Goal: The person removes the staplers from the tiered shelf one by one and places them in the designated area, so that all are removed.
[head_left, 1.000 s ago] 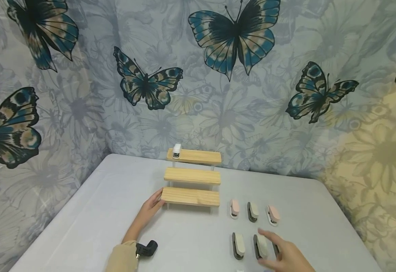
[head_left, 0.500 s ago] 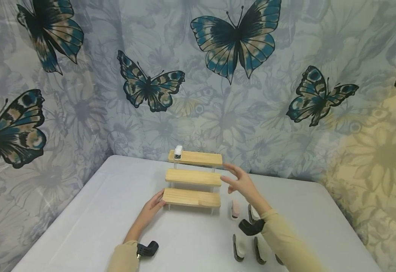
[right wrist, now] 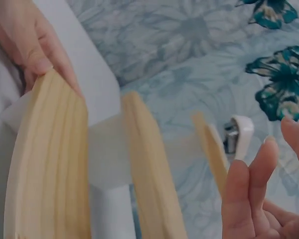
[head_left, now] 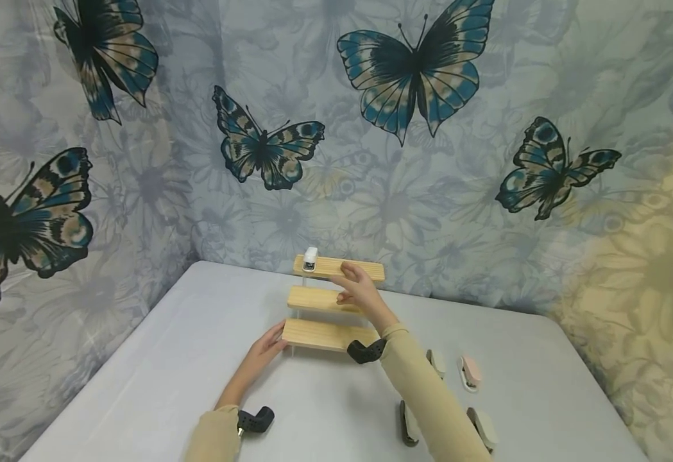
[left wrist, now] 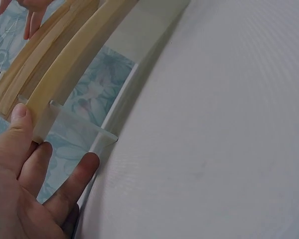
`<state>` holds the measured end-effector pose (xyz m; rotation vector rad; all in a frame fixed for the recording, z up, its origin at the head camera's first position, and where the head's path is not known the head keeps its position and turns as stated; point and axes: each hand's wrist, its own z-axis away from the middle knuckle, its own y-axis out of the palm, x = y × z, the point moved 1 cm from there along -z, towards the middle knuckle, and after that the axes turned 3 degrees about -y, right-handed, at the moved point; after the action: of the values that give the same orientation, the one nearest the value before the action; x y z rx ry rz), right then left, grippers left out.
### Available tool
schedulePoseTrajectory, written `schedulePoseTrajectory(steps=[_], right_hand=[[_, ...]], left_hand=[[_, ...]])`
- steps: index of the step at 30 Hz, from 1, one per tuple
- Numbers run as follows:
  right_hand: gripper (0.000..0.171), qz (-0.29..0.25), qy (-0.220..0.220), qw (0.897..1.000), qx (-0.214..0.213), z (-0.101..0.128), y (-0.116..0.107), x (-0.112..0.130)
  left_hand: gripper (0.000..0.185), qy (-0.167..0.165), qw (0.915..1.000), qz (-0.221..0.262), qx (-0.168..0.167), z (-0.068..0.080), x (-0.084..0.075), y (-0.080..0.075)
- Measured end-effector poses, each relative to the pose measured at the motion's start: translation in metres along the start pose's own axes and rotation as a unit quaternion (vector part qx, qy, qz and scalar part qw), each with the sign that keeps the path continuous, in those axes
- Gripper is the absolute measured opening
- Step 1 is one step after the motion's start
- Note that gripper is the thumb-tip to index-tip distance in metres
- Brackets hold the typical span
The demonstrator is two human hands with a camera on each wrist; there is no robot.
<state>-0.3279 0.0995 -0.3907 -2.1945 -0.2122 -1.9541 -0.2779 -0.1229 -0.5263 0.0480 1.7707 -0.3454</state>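
From the head we look forward and down across the table (head_left: 140,385) toward the butterfly curtain (head_left: 428,192); the left wrist view sits very close, low beside the stepped wooden shelf (left wrist: 65,64); the right wrist view looks along its boards (right wrist: 45,164) from close by; all three share that shelf.

Tan long sleeves (head_left: 423,391), black wrist-worn cameras (head_left: 365,351), bare hands.
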Motion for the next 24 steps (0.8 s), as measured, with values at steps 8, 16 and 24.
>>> schedulePoseTrajectory(steps=[8, 16, 24], right_hand=[[0.076, -0.008, 0.038, 0.999, 0.014, -0.021, 0.024, 0.016], [0.079, -0.005, 0.050, 0.998, 0.043, -0.038, 0.034, 0.028], [0.080, -0.020, 0.047, 0.999, 0.012, -0.054, 0.045, 0.020]], left_hand=[[0.049, 0.008, 0.9999, 0.012, 0.006, 0.000, -0.001, 0.000], [0.048, 0.015, 0.9998, -0.009, 0.003, 0.000, -0.005, 0.001], [0.048, 0.022, 0.9992, -0.033, 0.003, 0.001, -0.004, -0.001]])
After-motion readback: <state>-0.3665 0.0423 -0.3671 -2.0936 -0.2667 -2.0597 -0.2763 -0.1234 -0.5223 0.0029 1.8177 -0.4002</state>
